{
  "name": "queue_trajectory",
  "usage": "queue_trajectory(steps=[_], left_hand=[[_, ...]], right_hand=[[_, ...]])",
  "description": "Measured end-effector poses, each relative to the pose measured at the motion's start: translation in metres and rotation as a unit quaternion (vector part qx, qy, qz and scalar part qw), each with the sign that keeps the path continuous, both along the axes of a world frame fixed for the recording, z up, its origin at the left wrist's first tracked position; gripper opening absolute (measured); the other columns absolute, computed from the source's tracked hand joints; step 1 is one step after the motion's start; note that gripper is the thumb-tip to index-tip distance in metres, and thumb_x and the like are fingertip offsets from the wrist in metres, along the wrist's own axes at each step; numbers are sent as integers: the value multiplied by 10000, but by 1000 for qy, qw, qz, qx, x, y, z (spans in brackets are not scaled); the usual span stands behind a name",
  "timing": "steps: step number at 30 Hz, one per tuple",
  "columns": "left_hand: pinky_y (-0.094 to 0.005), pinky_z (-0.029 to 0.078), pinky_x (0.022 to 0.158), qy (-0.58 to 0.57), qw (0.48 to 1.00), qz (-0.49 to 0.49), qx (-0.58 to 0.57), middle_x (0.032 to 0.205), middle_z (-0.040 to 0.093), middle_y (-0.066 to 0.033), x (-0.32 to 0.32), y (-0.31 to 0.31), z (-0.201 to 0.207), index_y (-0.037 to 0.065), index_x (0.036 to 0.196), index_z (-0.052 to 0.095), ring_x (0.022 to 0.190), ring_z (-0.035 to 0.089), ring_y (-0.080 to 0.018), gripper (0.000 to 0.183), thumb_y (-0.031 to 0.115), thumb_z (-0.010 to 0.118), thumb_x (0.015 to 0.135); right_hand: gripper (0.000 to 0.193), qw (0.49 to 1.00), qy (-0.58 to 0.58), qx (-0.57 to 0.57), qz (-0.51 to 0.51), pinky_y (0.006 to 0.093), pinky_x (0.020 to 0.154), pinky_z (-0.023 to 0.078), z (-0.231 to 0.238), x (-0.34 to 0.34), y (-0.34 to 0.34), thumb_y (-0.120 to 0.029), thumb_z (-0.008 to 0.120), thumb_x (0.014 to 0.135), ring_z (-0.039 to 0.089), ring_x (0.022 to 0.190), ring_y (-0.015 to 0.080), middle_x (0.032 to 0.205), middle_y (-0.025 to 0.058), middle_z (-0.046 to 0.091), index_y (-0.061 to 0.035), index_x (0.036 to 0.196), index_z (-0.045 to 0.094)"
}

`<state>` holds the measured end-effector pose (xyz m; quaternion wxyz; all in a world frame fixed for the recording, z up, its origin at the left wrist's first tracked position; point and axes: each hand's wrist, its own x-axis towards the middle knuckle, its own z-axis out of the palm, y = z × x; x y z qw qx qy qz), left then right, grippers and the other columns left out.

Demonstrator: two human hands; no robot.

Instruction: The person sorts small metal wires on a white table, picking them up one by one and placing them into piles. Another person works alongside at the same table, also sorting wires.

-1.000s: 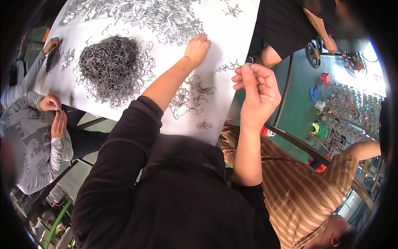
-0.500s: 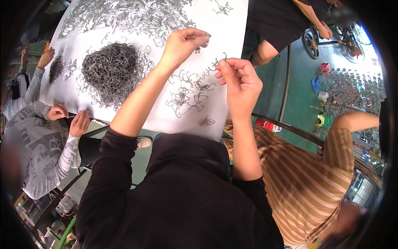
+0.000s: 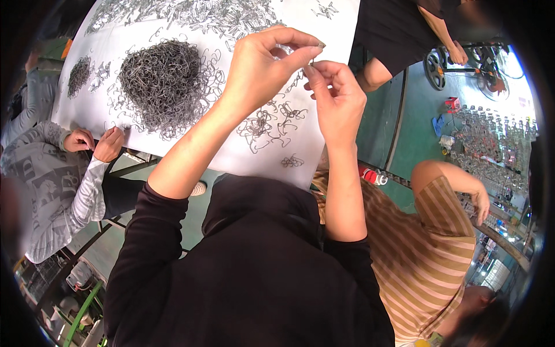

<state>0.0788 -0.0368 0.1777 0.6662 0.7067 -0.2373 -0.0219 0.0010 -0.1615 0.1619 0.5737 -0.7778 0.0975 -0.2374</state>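
the fingers [image 3: 298, 37] of the left hand [image 3: 251, 66] are drawn close together, thumb to index, but whether anything is pinched there cannot be told. in the right hand [image 3: 341, 98], just beside, a short, thin, grey metal wire piece [image 3: 313, 60] is held by thumb and index, its tip showing above the table with a white top [image 3: 222, 157]; its full shape is hidden.

it is judged to be very light, stiff and slightly springy, hardly fragile, yet smooth enough to be rolled out of a loose pinch. it is best gripped with 2 fingertips, on a straight stretch rather than a bend.

on the table, curved grey metal wire hooks are heaped in a dense round mound [image 3: 162, 87] and scattered in a loose cluster [image 3: 260, 124] to its right; snagging may be expected when 1 is lifted.
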Motion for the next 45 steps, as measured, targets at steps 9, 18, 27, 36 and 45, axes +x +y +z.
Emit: queue_trajectory(steps=[9, 18, 27, 36, 45], left_hand=[[-216, 475, 619, -28, 997, 66, 5, 885, 716, -1, 15, 25, 4, 78, 924, 746, 703, 605, -65, 130, 142, 733, 811], [-194, 461, 591, 6, 995, 99, 14, 856, 720, 12, 18, 40, 0, 83, 947, 748, 659, 556, -32, 146, 153, 718, 823], [-232, 505, 664, 6, 998, 61, 34, 901, 727, -31, 8, 31, 4, 65, 978, 730, 728, 614, -73, 164, 98, 710, 819], [-213, 492, 679, -46, 998, 28, 19, 915, 711, -20, -5, 14, 14, 50, 998, 717, 721, 588, -60, 171, 33, 697, 830], [-234, 499, 733, -131, 990, 49, 8, 951, 706, -42, 1, 3, -4, 65, 1173, 638, 813, 637, -79, 315, 39, 664, 860]], right_hand=[[95, 932, 230, -246, 132, 329, 657, 501, -129, 31, -37, -149, 652, 853, 646, 680, 202, 841, 71, 689, -67, 892, 680], [94, 903, 212, -347, 140, 360, 672, 497, -145, 35, -26, -130, 673, 844, 629, 768, 241, 845, 93, 645, -45, 853, 634], [188, 977, 97, 166, 93, 213, 645, 430, 10, 29, -20, -151, 716, 848, 580, 716, 66, 790, 29, 671, 12, 935, 682], [173, 909, 129, 369, 147, 230, 731, 395, 39, 29, -27, -185, 731, 824, 552, 828, 59, 893, -15, 674, -55, 934, 699], [126, 978, -39, 200, 45, 239, 720, 452, 33, 33, -16, -100, 758, 805, 546, 884, 84, 991, 31, 612, -20, 871, 687]])
